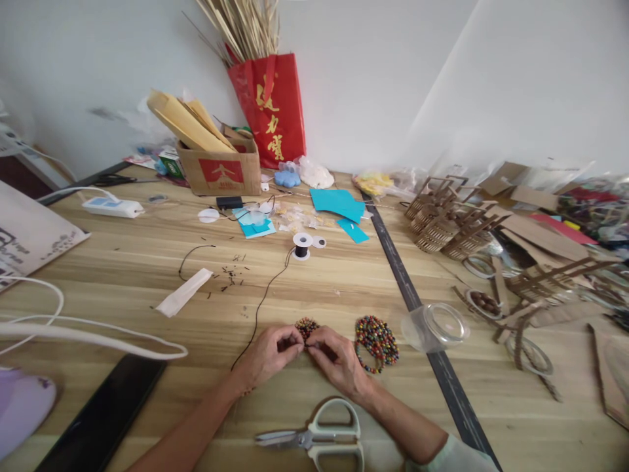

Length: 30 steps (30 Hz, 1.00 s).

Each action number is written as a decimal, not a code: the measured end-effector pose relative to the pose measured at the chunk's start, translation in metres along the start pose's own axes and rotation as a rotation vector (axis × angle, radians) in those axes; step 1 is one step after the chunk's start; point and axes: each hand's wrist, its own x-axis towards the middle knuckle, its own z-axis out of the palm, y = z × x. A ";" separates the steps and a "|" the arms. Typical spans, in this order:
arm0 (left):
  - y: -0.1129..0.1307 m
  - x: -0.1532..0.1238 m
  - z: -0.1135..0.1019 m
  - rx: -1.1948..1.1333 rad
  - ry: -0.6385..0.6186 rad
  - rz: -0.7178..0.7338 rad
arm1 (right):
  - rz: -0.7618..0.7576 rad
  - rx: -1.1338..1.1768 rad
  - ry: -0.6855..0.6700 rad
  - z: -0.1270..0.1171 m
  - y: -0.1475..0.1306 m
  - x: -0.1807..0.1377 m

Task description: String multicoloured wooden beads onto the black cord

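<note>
My left hand (274, 354) and my right hand (338, 360) meet over the table with thumbs and fingertips pinched close together. Between them is a strand of small multicoloured beads (307, 326), partly hidden by my fingers. Whatever cord end they pinch is too small to make out. Right of my right hand lies a heap of beaded bracelets (377, 341). Scissors with pale handles (314, 438) rest in front of my wrists, blades pointing left. Beyond my hands stands a white spool of dark cord (301, 246), its loose cord (263, 298) trailing toward my left forearm.
Dark cord snippets (230, 276) and a folded white paper strip (185, 293) lie to the left. A clear plastic container (437, 326) and small woven baskets (442, 223) sit at right. A cardboard box (219, 172), red bag (275, 111) and blue cards (337, 204) are behind.
</note>
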 end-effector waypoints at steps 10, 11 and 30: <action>0.005 -0.001 -0.001 -0.012 0.003 -0.007 | 0.010 -0.009 -0.014 0.000 0.001 0.000; 0.004 -0.001 -0.001 -0.007 0.003 -0.004 | 0.013 -0.009 -0.017 0.000 0.001 -0.001; 0.000 0.000 -0.001 0.029 -0.009 0.005 | 0.002 -0.010 -0.007 0.000 0.002 0.000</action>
